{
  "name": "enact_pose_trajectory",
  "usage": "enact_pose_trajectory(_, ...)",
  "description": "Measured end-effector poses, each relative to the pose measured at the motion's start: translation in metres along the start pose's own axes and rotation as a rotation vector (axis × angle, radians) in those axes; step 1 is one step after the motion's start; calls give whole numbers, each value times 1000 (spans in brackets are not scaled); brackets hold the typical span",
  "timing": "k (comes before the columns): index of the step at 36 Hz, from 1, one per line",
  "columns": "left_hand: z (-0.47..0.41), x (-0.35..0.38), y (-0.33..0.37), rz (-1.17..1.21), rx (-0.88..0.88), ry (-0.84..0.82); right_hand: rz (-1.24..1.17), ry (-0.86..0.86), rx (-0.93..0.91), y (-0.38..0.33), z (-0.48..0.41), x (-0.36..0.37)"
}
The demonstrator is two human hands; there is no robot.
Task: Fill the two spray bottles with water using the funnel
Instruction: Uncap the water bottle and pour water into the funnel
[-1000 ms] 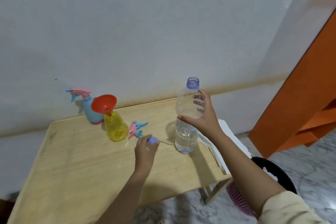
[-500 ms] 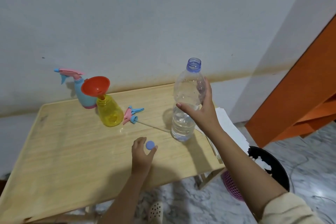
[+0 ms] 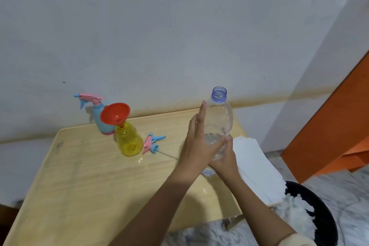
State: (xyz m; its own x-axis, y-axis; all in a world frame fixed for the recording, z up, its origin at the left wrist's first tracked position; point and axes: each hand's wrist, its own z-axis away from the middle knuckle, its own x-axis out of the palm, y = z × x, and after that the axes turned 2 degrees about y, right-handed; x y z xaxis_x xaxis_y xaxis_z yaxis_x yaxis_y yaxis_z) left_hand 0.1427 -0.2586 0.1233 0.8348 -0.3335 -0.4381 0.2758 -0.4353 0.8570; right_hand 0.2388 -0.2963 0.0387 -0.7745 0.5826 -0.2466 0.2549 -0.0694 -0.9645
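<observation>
The right hand (image 3: 224, 163) grips the uncapped water bottle (image 3: 219, 118) low down. The left hand (image 3: 196, 144) lies flat against its side, fingers straight. Well left of both hands, on the worktop (image 3: 79, 185), the orange funnel (image 3: 114, 113) sits in the yellow spray bottle (image 3: 129, 142).

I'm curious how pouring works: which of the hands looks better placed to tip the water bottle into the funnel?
Probably the right hand: it grips the water bottle low down; the left hand lies flat against its side. The funnel sits in the yellow spray bottle.
</observation>
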Motion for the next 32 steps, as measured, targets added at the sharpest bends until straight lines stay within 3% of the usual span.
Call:
enact_pose_trajectory(5,-4,-17,-15,75,-25,51,74,21,-63,-4,-7,11)
enact_pose_trajectory(9,-11,-40,-38,274,-97,185,175,-49,-125,-13,-11,23)
enact_pose_trajectory(16,-15,-67,-59,536,-193,359,523,-190,-214,-50,-24,35)
enact_pose_trajectory(22,-17,-70,-71,821,-335,396,837,-278,-228,-81,-40,36)
enact_pose_trajectory(32,-23,-62,-76,997,-408,455,1072,-341,-263,-104,-56,36)
